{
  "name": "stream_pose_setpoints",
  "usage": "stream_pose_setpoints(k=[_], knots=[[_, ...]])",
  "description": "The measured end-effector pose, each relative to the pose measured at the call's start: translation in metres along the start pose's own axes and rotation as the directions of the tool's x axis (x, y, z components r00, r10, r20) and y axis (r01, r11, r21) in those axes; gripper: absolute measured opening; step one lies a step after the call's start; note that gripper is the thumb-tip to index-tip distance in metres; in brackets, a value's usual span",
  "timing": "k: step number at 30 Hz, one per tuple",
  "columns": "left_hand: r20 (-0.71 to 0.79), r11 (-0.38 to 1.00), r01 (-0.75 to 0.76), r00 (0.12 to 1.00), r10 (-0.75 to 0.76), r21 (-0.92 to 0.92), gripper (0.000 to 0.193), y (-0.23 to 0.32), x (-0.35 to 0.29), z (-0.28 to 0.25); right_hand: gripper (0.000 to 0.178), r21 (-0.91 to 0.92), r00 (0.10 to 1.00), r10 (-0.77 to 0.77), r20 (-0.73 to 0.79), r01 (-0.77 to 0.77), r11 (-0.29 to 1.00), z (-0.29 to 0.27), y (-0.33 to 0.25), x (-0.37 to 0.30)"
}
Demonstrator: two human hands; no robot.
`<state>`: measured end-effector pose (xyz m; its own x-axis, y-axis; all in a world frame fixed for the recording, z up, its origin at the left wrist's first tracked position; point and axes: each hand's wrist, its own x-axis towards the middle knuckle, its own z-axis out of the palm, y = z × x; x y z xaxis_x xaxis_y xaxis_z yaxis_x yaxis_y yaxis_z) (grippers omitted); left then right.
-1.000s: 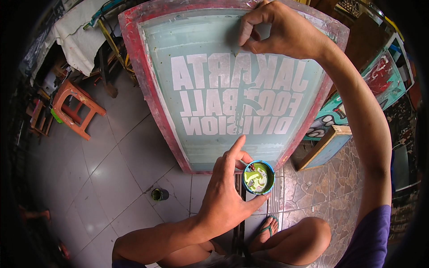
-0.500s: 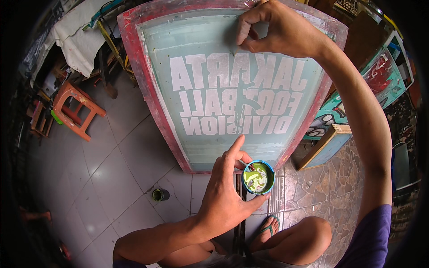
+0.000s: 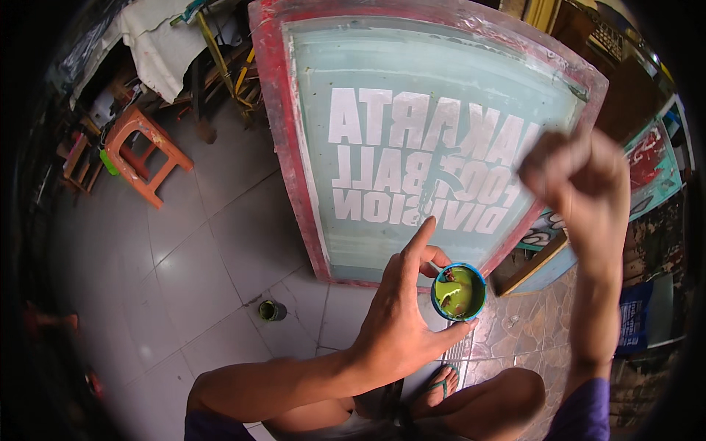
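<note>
My left hand (image 3: 401, 301) is closed round a small blue-rimmed cup (image 3: 484, 292) with glossy green liquid inside. Its index finger is stretched up toward the screen, while the thumb and the other fingers hold the cup. Before me leans a screen-printing frame (image 3: 294, 184) with a worn red border, its pale green mesh (image 3: 382, 59) bearing large pale mirrored lettering (image 3: 412, 158). My right hand (image 3: 577, 180) is in front of the frame's right side, smeared by motion. Whether it holds anything cannot be made out.
An orange plastic stool (image 3: 143, 151) stands at the left, near a cloth-draped table (image 3: 158, 44). A small dark cup (image 3: 271, 310) sits on the grey tiles. Other wood-edged frames (image 3: 540, 264) lean at the right. My sandalled foot (image 3: 443, 384) is below the cup.
My right hand has left the upper part of the mesh and moved right and downward. The screen and the held cup appear farther right in the picture, as the view has shifted.
</note>
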<state>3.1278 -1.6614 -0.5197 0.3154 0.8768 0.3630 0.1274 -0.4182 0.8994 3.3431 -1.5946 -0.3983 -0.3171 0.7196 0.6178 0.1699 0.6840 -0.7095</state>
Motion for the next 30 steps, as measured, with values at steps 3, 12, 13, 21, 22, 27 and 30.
stream_pose_setpoints(k=[3,12,13,21,22,27,30], knots=[[-0.056,0.999,-0.033,0.998,0.031,-0.032,0.117,0.0,0.004,0.001,0.017,0.102,0.975,0.188,-0.119,-0.176,0.979,0.024,-0.015,-0.062],[-0.121,0.998,-0.061,0.991,0.061,0.004,0.112,-0.007,0.01,-0.002,0.012,-0.051,0.893,0.372,-0.254,-0.397,0.916,0.043,-0.011,-0.083],[-0.115,0.997,-0.067,0.991,0.069,0.027,0.112,-0.006,0.01,-0.002,0.013,-0.118,0.932,0.284,-0.226,-0.315,0.942,0.043,-0.003,-0.087],[-0.118,0.993,-0.055,0.991,0.067,0.1,0.111,0.0,0.007,-0.003,0.013,-0.214,0.96,0.258,-0.109,-0.277,0.937,0.047,-0.006,-0.088],[-0.114,0.993,-0.057,0.991,0.068,0.099,0.112,0.0,0.006,-0.003,0.014,-0.222,0.96,0.259,-0.108,-0.278,0.935,0.048,-0.006,-0.089],[-0.113,0.995,-0.051,0.992,0.061,0.09,0.113,-0.004,0.004,-0.005,0.013,-0.28,0.975,0.21,-0.079,-0.223,0.934,0.05,-0.01,-0.084],[-0.122,0.991,-0.073,0.989,0.087,0.111,0.114,-0.005,0.004,-0.005,0.012,-0.198,0.983,0.115,-0.14,-0.141,0.97,0.038,-0.015,-0.068]])
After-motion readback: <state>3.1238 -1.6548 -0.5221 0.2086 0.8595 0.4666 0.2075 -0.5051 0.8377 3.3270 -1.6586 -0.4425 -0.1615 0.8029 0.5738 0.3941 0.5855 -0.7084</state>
